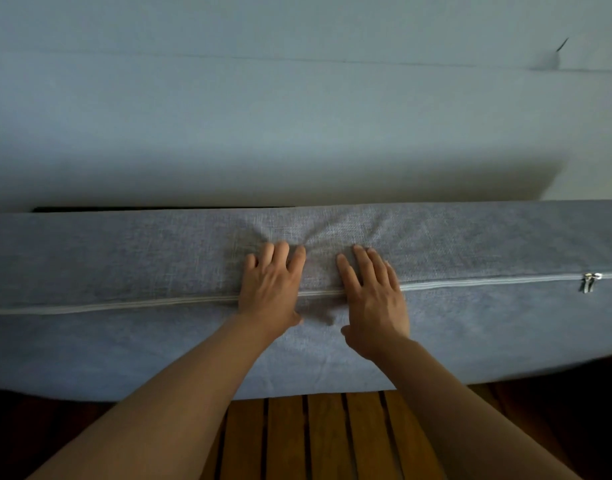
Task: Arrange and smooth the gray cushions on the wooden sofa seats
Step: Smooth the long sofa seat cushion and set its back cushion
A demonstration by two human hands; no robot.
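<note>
A person's left hand (271, 285) and right hand (373, 299) lie side by side, palms down, on the zippered side of a gray cushion (124, 265), fingers spread and nearly straight, pressing the fabric rather than gripping it. The white zipper (124, 304) runs under both palms, and its metal pulls (590, 281) sit well off to the right of the right hand. Just beyond the fingertips the cloth gathers into small creases, a sign the cover is not yet smooth. Below the wrists, bare wooden seat slats (328, 438) show, so the cushion appears to stand on edge or only partly on the seat; the blurred view makes this hard to confirm. Past the hands rises a second, paler gray cushion (263, 126), seemingly already against the back. The job looks midway: seating and smoothing remain.
</note>
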